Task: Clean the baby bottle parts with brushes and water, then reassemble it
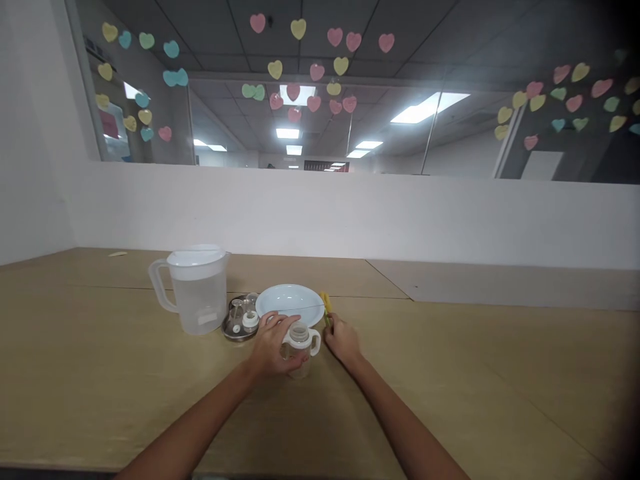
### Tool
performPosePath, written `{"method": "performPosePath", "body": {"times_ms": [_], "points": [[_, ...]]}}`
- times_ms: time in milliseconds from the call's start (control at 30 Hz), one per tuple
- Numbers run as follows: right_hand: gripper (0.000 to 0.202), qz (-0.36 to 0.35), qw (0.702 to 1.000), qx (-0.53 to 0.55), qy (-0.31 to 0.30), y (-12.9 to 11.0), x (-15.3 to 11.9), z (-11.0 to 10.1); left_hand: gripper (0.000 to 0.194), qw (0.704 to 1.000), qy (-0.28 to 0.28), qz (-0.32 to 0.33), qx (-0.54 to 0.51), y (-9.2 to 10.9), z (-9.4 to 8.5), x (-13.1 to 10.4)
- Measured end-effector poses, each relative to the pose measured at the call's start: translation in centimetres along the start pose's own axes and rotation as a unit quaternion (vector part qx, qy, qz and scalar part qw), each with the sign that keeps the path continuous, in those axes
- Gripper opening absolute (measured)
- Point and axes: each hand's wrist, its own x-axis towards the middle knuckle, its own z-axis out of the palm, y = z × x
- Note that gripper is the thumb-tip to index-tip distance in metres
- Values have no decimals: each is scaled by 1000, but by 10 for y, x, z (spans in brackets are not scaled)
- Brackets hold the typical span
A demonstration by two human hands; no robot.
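Observation:
My left hand (274,348) is closed round a clear baby bottle (300,347) with white side handles. The bottle stands upright without a cap, its threaded neck showing. To its right, my right hand (343,339) is closed on a thin yellow-and-green bottle brush (326,308), whose yellow end points away from me; its lower part is hidden by the fingers. Just behind the bottle sits a white bowl (290,293). Left of the bowl, a small metal tray (231,333) carries bottle parts, among them a white collar (251,321) and clear pieces.
A translucent lidded pitcher (200,300) stands left of the metal tray, its handle facing left. A pale flat scrap (118,254) lies near the back of the wooden table (450,393). Behind rises a white wall (310,213) below windows with heart-shaped notes.

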Motion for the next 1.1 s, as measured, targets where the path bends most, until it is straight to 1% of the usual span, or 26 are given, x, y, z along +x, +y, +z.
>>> {"method": "performPosePath", "body": {"times_ms": [333,433,500,533,567,633,667,700,733,767,800,833,900,967,1000,1033,1100], "points": [[31,-9,1000,29,-4,0,-6,1,59,1000,2,8,10,-2,8,-4],[31,1,999,45,-4,0,-7,1,62,999,-20,26,-9,-6,6,-6],[31,14,998,66,12,0,-6,2,67,998,-29,31,-40,-12,0,-6],[31,22,996,82,27,0,-6,3,67,998,-20,21,-56,-16,-4,-5],[32,27,994,98,45,0,-6,4,63,998,7,-5,-68,-21,-8,-5],[33,26,988,128,83,0,-4,5,49,991,81,-83,-68,-35,-16,-2],[34,20,985,140,99,0,-4,6,40,985,107,-127,-53,-43,-20,-1],[35,16,983,149,111,1,-3,7,33,979,119,-161,-28,-51,-24,-1],[35,13,981,156,119,1,-2,8,28,977,115,-182,1,-59,-27,0],[36,12,979,161,124,2,-1,8,27,975,94,-197,34,-68,-29,0],[36,12,977,166,129,3,0,8,27,974,60,-207,70,-76,-31,-1],[37,11,976,172,134,3,1,9,28,970,15,-219,109,-83,-31,-2],[40,6,972,185,143,3,3,9,32,946,-106,-244,185,-94,-30,-5],[43,-5,969,200,142,2,5,9,35,912,-212,-262,233,-102,-27,-9],[45,-13,969,204,140,2,6,9,37,900,-249,-263,243,-104,-25,-11],[46,-23,969,206,137,1,6,10,38,893,-272,-259,246,-105,-23,-13],[47,-46,969,205,132,-1,6,11,40,891,-289,-251,244,-106,-20,-15]]}}
